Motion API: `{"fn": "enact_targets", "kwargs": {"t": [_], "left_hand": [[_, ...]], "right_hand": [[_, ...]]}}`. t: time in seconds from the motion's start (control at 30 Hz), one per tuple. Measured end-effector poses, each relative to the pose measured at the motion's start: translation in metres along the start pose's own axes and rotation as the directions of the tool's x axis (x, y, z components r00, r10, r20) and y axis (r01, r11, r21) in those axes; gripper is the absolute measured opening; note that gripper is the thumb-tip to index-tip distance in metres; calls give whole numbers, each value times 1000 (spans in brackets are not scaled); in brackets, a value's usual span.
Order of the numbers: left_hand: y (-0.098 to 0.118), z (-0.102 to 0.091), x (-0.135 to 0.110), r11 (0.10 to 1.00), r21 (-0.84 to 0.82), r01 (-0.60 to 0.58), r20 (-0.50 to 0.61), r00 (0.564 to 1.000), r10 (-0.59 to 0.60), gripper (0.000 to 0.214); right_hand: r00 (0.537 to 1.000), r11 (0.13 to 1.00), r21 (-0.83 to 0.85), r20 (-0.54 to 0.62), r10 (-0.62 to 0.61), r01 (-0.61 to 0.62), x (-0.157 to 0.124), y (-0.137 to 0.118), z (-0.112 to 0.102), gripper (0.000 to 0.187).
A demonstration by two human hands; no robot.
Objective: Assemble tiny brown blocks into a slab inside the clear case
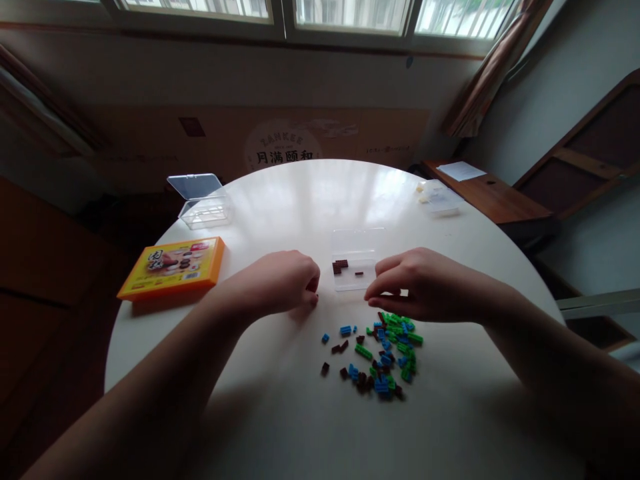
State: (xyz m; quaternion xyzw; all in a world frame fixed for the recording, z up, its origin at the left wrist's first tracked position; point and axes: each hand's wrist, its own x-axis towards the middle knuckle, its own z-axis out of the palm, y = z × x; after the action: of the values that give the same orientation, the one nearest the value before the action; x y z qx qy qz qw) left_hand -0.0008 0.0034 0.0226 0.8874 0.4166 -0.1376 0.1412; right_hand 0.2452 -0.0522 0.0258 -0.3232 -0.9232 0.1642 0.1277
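A pile of small blue, green and brown bricks [383, 350] lies on the round white table [280, 413] in front of me. Behind it stands a small clear plastic box [356, 259] with a few brown bricks inside. My left hand [277, 283] rests on the table left of the box, curled into a loose fist; what it holds, if anything, is hidden. My right hand [417, 283] hovers just above the pile's far edge, its fingers pinched together near the box's front right corner; I cannot make out anything between them.
An orange box [173, 267] with pictures lies at the table's left. An open clear plastic case [203, 200] stands at the back left. More small clear containers [440, 199] sit at the back right. A wooden side table [493, 193] with a paper stands beyond the right edge.
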Motion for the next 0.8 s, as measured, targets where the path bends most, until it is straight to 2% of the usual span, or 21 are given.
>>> {"fn": "enact_targets", "kwargs": {"t": [0.17, 0.33, 0.47, 0.8], "left_hand": [[-4, 1, 1, 1000, -17, -13, -1, 1000, 13, 16], [-1, 1, 2, 999, -2, -37, -20, 999, 37, 16], [2, 1, 3, 997, -19, -73, -38, 997, 72, 14], [5, 9, 9, 969, -101, -223, -82, 973, 216, 17]], "right_hand": [[995, 987, -134, -41, 88, -93, 2, 6, 4, 19], [983, 969, -168, -56, 175, -182, 3, 21, 7, 27], [979, 966, -162, -63, 193, -201, 4, 26, 10, 35], [976, 959, -186, -83, 199, -212, 5, 24, 10, 34]]}}
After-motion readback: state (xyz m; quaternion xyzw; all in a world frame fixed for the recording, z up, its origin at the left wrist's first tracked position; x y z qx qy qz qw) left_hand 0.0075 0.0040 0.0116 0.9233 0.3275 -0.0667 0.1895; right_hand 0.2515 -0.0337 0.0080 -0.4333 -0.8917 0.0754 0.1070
